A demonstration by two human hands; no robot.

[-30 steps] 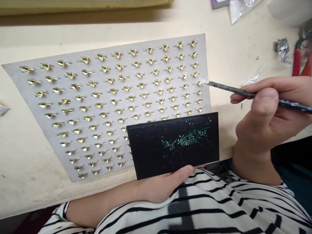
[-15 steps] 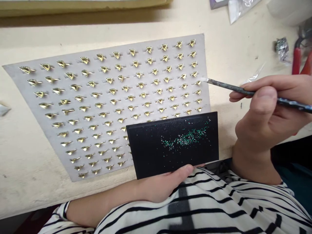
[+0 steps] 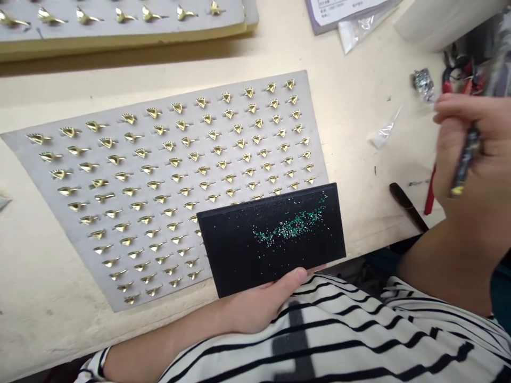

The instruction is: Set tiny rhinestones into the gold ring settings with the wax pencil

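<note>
My left hand [image 3: 267, 300] grips the near edge of a flat black board [image 3: 231, 266], thumb on top and fingers hidden underneath. Tiny green and clear stones [image 3: 293, 226] lie scattered across it. The board overlaps the front right part of a pale grey sheet [image 3: 27, 154], into which rows of gold rings [image 3: 207, 118] with triangular heads are set. Off to the right, my right hand [image 3: 471, 143] is closed round a thin dark stick tool [image 3: 463, 167]. That hand is somewhat blurred, and the tool's white tip cannot be seen.
More gold rings stand on a thick yellow-edged foam block [image 3: 159, 40] at the back left. At the right are red-handled pliers [image 3: 447, 82], small plastic bags [image 3: 386, 129], a dark-handled tool [image 3: 407, 205] and a white roll [image 3: 431, 24]. A printed pad [image 3: 331, 13] lies at the back.
My right hand has moved right with the stick tool, away from the sheet, and turned it. The view has shifted, showing more of the foam block. My left hand still holds the board.
</note>
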